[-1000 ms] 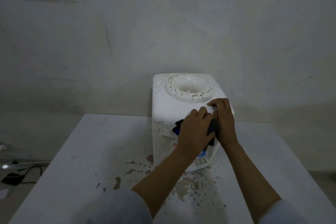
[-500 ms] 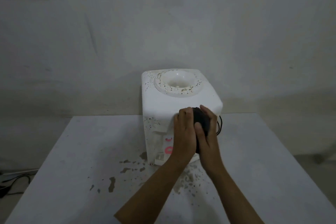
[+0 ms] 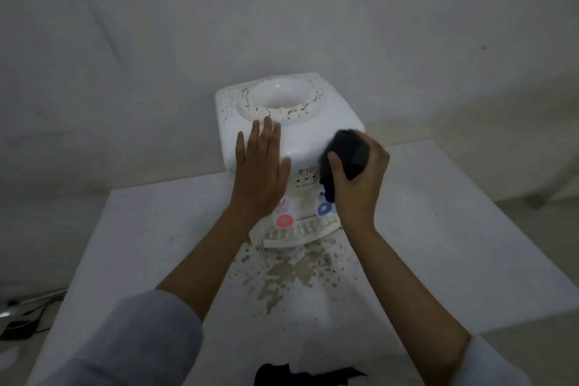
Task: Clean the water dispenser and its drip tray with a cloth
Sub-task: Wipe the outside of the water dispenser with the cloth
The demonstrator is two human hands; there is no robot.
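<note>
While the left hand (image 3: 260,172) lies flat with straight fingers on the front left of the water dispenser (image 3: 289,122), the right hand (image 3: 357,182) grips a dark cloth (image 3: 346,152) against its front right corner. The dispenser stands on a stained white table (image 3: 438,229), with its drip tray (image 3: 297,233) at the bottom front.

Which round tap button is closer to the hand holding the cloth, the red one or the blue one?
The blue button. It sits just beside the right hand gripping the dark cloth; the red button lies nearer the left hand.
</note>
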